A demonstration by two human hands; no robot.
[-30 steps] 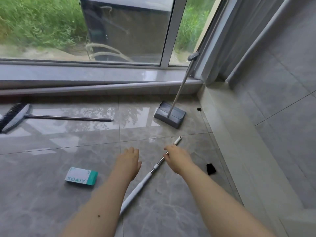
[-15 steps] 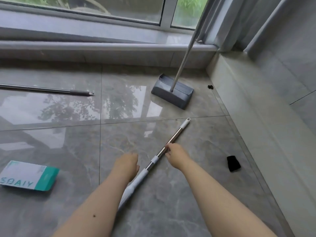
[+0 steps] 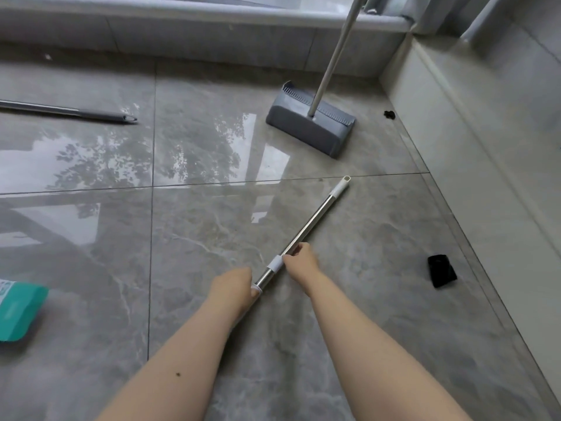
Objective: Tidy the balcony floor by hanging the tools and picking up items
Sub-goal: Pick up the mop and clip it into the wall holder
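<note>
Glossy grey marble-look floor tiles (image 3: pixel 349 299) w/ tree reflections, thin grout lines. Nearest: both forearms reach down to a pole (image 3: pixel 306 230) lying diagonal on the tile. Left hand (image 3: pixel 235 288) curls round its lower end, right hand (image 3: pixel 300 262) grips just above the white collar; fingers mostly hidden under the knuckles. Pole looks like smooth polished metal, round, white plastic cap w/ a hang hole at the far tip. Advice: lift both ends level, squeeze firm since the steel is likely slick, keep the tip off the tile. Teal box (image 3: pixel 18 311) at left edge; small black object (image 3: pixel 441 270) right. Farther: grey plastic dustpan (image 3: pixel 309 129) w/ toothed edge, handle leaning up; dark broom handle (image 3: pixel 66 110) far left.
</note>
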